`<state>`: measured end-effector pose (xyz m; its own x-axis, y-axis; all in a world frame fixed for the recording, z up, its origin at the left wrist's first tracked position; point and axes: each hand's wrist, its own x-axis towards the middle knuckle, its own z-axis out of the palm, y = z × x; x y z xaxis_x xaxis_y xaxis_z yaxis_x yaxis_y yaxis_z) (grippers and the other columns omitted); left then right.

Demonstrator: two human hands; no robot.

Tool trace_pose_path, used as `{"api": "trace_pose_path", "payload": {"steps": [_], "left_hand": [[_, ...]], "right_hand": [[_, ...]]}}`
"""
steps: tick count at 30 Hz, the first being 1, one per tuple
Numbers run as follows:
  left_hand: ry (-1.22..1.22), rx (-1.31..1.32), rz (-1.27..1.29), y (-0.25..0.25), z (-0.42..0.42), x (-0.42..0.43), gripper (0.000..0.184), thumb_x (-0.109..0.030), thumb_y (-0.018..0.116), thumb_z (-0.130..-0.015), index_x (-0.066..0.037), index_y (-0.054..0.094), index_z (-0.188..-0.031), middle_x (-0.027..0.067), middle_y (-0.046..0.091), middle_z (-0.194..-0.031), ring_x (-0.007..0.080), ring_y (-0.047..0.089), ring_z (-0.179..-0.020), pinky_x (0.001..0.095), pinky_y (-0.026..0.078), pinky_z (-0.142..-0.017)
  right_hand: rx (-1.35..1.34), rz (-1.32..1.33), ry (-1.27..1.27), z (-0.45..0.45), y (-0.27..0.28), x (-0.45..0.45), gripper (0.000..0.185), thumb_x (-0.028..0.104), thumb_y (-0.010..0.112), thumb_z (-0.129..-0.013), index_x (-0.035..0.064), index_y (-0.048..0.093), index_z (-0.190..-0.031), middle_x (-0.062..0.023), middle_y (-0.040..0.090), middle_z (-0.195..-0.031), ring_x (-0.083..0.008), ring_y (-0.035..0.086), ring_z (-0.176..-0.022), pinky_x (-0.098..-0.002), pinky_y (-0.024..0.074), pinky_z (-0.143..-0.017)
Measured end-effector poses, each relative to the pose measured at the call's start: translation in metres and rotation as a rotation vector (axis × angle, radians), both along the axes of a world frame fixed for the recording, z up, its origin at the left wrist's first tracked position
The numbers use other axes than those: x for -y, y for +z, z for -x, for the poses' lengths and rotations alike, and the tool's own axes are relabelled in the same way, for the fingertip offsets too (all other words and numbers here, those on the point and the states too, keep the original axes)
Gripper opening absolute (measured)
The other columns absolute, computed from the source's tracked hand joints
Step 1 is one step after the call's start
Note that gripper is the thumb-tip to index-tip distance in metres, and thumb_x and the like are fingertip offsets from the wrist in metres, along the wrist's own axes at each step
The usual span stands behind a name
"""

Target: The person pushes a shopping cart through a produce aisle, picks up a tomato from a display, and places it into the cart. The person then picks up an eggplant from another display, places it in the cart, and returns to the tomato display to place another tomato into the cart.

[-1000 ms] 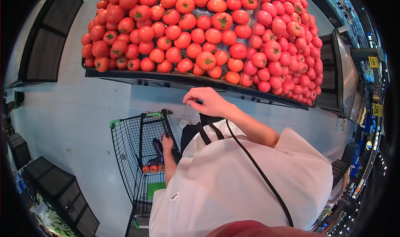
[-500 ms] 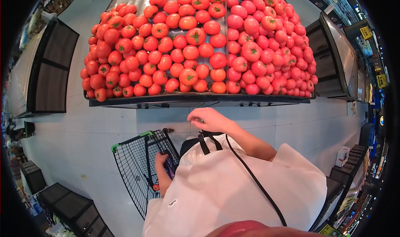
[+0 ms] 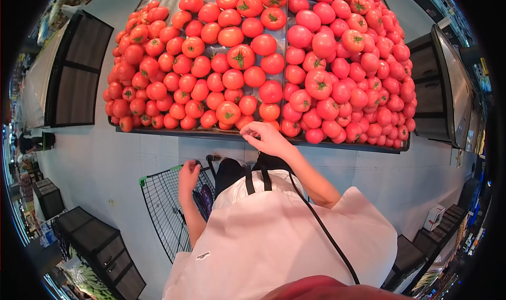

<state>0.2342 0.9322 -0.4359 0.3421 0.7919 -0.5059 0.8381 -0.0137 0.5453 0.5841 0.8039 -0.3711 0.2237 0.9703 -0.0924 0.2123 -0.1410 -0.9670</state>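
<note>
A sloping stand holds red tomatoes (image 3: 211, 33) on the left and pinker tomatoes (image 3: 324, 44) on the right, parted by a thin divider. My right hand (image 3: 266, 138) is at the stand's front edge, just below the nearest tomatoes, its fingers loosely bent and apart with nothing seen in them. Over the shopping cart (image 3: 161, 200) hangs my left hand (image 3: 188, 178), fingers relaxed and no object visible in it. Inside the cart, partly hidden by my left arm and shirt, lies something dark purple and shiny (image 3: 204, 199).
The stand's dark front edge (image 3: 337, 146) runs across in front of me. Dark-sided display stands are at left (image 3: 79, 73) and right (image 3: 429, 84). Another cabinet (image 3: 100, 247) with green vegetables beside it stands at lower left. A black strap (image 3: 327, 229) crosses my shirt.
The tomato stand is closer. My left hand has let go of the cart area it was gripping and risen forward. My right hand has moved up to the stand's edge.
</note>
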Motion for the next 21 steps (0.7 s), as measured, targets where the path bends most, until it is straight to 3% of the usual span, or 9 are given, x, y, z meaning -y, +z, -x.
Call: {"api": "trace_pose_path", "payload": {"steps": [5,11,14,15,17,19,21], "left_hand": [[-0.091,0.212,-0.063,0.052,-0.074,-0.018,0.015,-0.010,0.067,-0.091,0.002,0.064,-0.099,0.0173,0.071,-0.092,0.0304,0.070,-0.086,0.0387,0.054,-0.079],[-0.279,0.468,-0.204,0.072,-0.132,-0.049,0.009,-0.004,0.068,-0.090,0.002,0.063,-0.094,0.0153,0.066,-0.088,0.0284,0.068,-0.084,0.0369,0.054,-0.078],[-0.330,0.563,-0.171,0.071,-0.150,-0.067,0.008,-0.003,0.067,-0.090,0.002,0.063,-0.095,0.0150,0.066,-0.089,0.0280,0.068,-0.084,0.0364,0.054,-0.078],[-0.372,0.579,-0.200,0.072,-0.154,-0.072,0.008,-0.003,0.068,-0.091,0.002,0.063,-0.096,0.0144,0.066,-0.089,0.0278,0.069,-0.083,0.0356,0.055,-0.078],[-0.361,0.654,-0.073,0.076,-0.160,-0.081,0.009,-0.003,0.067,-0.091,0.002,0.063,-0.097,0.0143,0.067,-0.091,0.0274,0.069,-0.083,0.0348,0.056,-0.077],[-0.393,0.709,0.008,0.075,-0.162,-0.091,0.010,-0.003,0.066,-0.092,0.003,0.064,-0.100,0.0151,0.067,-0.092,0.0263,0.070,-0.084,0.0337,0.057,-0.078],[-0.428,0.737,0.106,0.071,-0.160,-0.101,0.010,-0.004,0.065,-0.094,0.003,0.064,-0.100,0.0129,0.068,-0.093,0.0226,0.070,-0.085,0.0324,0.056,-0.078]], "right_hand": [[-0.213,0.042,-0.169,0.008,-0.012,-0.005,0.019,0.008,0.066,-0.091,-0.0015,0.067,-0.107,-0.0105,0.071,-0.095,-0.0172,0.070,-0.083,-0.0315,0.0565,-0.077],[-0.043,0.055,-0.140,0.011,0.013,-0.044,0.014,0.007,0.065,-0.092,0.0004,0.067,-0.104,-0.0102,0.070,-0.094,-0.0192,0.070,-0.082,-0.0324,0.0567,-0.073],[-0.009,0.004,-0.210,-0.006,0.029,-0.071,0.017,0.009,0.066,-0.092,0.0009,0.066,-0.107,-0.0093,0.070,-0.094,-0.0161,0.069,-0.080,-0.0307,0.0559,-0.072],[0.008,-0.009,-0.249,-0.020,0.031,-0.080,0.023,0.006,0.067,-0.091,0.0036,0.067,-0.114,-0.0050,0.070,-0.098,-0.0111,0.066,-0.085,-0.0269,0.0545,-0.073],[0.184,-0.076,-0.359,-0.067,0.052,-0.105,0.025,0.002,0.064,-0.090,0.0024,0.066,-0.115,-0.0044,0.070,-0.100,-0.0116,0.068,-0.094,-0.0257,0.0547,-0.077],[0.378,-0.203,-0.576,-0.115,0.094,-0.143,0.026,0.004,0.066,-0.087,0.0025,0.065,-0.113,-0.0079,0.071,-0.098,-0.0167,0.070,-0.090,-0.0302,0.0565,-0.076],[0.717,-0.255,-0.638,-0.158,0.147,-0.182,0.028,0.003,0.068,-0.085,0.0027,0.063,-0.112,-0.0103,0.070,-0.098,-0.0227,0.070,-0.091,-0.0333,0.0568,-0.079]]}}
